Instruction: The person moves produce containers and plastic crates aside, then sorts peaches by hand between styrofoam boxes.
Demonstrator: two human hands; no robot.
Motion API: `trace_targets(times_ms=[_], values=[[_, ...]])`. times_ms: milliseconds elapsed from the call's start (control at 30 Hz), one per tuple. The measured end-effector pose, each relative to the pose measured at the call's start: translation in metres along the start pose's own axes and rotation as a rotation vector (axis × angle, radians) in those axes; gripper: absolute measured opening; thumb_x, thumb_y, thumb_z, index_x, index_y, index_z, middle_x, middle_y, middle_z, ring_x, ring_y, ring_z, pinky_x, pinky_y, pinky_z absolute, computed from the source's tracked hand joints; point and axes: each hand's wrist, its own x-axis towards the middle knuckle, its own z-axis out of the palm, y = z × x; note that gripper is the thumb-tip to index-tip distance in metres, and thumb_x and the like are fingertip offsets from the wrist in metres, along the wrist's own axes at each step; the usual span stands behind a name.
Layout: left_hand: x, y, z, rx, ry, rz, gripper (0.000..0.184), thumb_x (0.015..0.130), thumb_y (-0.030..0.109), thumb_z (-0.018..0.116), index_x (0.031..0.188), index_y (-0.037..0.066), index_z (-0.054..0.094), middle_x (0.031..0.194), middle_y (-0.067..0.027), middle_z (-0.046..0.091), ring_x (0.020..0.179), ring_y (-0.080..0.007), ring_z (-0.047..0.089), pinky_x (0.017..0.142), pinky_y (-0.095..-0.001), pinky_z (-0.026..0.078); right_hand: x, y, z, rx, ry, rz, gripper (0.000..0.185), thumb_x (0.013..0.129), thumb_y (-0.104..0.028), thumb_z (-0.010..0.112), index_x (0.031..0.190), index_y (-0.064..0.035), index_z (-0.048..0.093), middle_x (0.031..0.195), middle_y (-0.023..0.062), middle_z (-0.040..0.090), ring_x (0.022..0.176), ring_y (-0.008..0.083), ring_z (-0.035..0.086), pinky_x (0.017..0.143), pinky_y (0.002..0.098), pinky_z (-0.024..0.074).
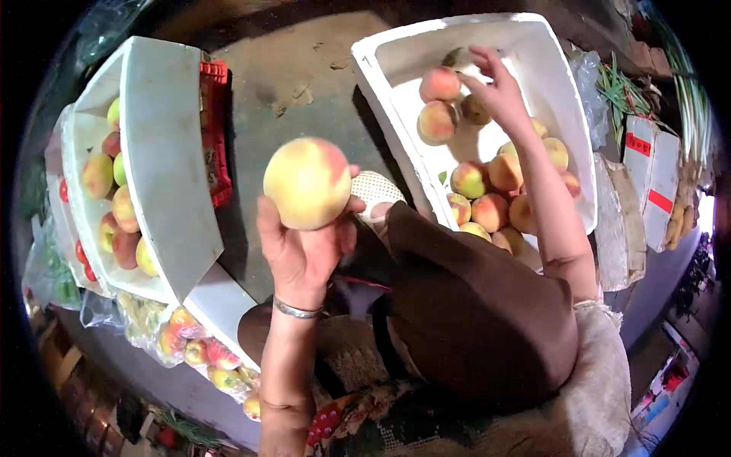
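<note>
My left hand [301, 255] holds up a large yellow peach with a red blush [307, 183], its fingers curled round the underside. A metal bangle [297, 310] circles that wrist. Over the white foam box [373, 72] at the right, my right hand [496, 90] reaches in with its fingers apart and nothing between them. Nearest to it are a brown-looking peach [476, 110] and a pinkish one [440, 84]. Another peach [437, 122] lies just below these. Several more peaches [489, 212] are gathered in the lower part of the box, partly behind my right forearm.
Another foam box [164, 145] with several peaches stands at the left, beside a red crate [216, 133]. Wrapped fruit [196, 352] lies at the lower left. Cartons [647, 179] and green onions [689, 99] are at the far right. My knees and a sandalled foot [375, 192] fill the middle.
</note>
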Motion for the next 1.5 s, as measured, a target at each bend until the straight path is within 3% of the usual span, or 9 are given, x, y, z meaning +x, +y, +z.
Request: trace_targets(times_ms=[100,267,500,800,900,1067,1233,1333,1500], values=[[-0.033,-0.002,0.006,0.315,0.442,0.171,0.090,0.076,0.045,0.079,0.145,0.010,0.034,0.140,-0.0263,0.044,0.121,-0.0455,0.050,0.094,-0.0543,0.052,-0.006,0.063,0.008,-0.130,-0.354,0.266,0.075,0.075,-0.021,0.073,0.141,-0.0018,0.043,0.131,0.0201,0.056,0.122,0.0305,0.055,0.103,0.0387,0.0430],[-0.048,0.005,0.025,0.322,0.380,0.243,0.084,0.084,0.034,0.071,0.150,0.009,0.026,0.138,-0.0208,0.046,0.119,-0.0454,0.052,0.082,-0.0552,0.056,-0.027,0.091,0.017,-0.114,-0.209,0.100,0.086,0.069,-0.018,0.074,0.145,-0.0047,0.035,0.136,0.0176,0.051,0.130,0.0292,0.047,0.110,0.0388,0.0366],[-0.082,0.091,0.126,0.974,0.673,0.921,0.064,0.096,0.046,0.054,0.141,0.004,0.039,0.133,-0.0242,0.051,0.110,-0.0430,0.058,0.075,-0.0469,0.055,-0.051,0.034,0.008,-0.289,-0.450,0.133,0.085,0.074,-0.025,0.070,0.147,-0.0085,0.028,0.122,0.0243,0.060,0.111,0.0386,0.061,0.095,0.0426,0.0475],[-0.047,0.238,0.121,1.248,0.870,1.005,0.050,0.094,0.015,0.062,0.138,0.006,0.041,0.122,-0.0153,0.058,0.100,-0.0269,0.063,0.078,-0.0358,0.055,-0.056,0.018,0.086,-0.388,-0.484,0.121,0.092,0.081,-0.029,0.069,0.154,-0.0240,0.014,0.102,0.0271,0.060,0.094,0.0443,0.060,0.082,0.0478,0.0477],[-0.047,0.236,0.108,1.249,0.895,1.065,0.066,0.092,0.003,0.056,0.148,0.002,0.021,0.125,-0.0190,0.050,0.098,-0.0257,0.062,0.081,-0.0396,0.055,-0.061,0.027,0.102,-0.261,-0.328,0.149,0.089,0.082,-0.029,0.068,0.154,-0.0228,0.014,0.106,0.0280,0.058,0.097,0.0438,0.059,0.084,0.0480,0.0468],[-0.048,0.163,0.104,1.789,0.945,1.034,0.050,0.085,0.009,0.068,0.134,0.008,0.054,0.136,-0.0119,0.049,0.113,-0.0231,0.056,0.090,-0.0307,0.049,-0.068,0.033,0.100,0.027,-0.186,0.149,0.089,0.083,-0.022,0.071,0.153,-0.0158,0.016,0.131,0.0252,0.053,0.121,0.0355,0.053,0.102,0.0402,0.0412],[-0.091,0.134,0.089,2.689,0.881,0.959,0.058,0.079,0.010,0.070,0.134,0.005,0.053,0.133,-0.0220,0.047,0.125,-0.0385,0.046,0.105,-0.0460,0.036,-0.066,0.063,0.100,0.390,-0.185,0.243,0.079,0.088,-0.007,0.067,0.151,-0.0135,0.020,0.142,0.0156,0.041,0.128,0.0247,0.043,0.106,0.0348,0.0381],[-0.110,0.131,0.077,2.752,0.946,0.869,0.058,0.079,0.012,0.070,0.134,0.005,0.052,0.136,-0.0225,0.045,0.123,-0.0398,0.046,0.104,-0.0459,0.037,-0.055,0.059,0.069,0.665,-0.229,0.712,0.069,0.089,-0.013,0.068,0.146,-0.0095,0.029,0.125,0.0150,0.055,0.102,0.0237,0.062,0.084,0.0335,0.0540],[-0.117,0.137,0.062,2.850,1.048,0.789,0.053,0.084,0.019,0.069,0.133,0.007,0.054,0.135,-0.0206,0.047,0.125,-0.0375,0.045,0.101,-0.0461,0.035,-0.049,0.031,0.013,1.367,-0.551,0.691,0.056,0.095,-0.041,0.054,0.133,-0.0013,0.044,0.113,0.0159,0.062,0.087,0.0237,0.066,0.067,0.0322,0.0543]])
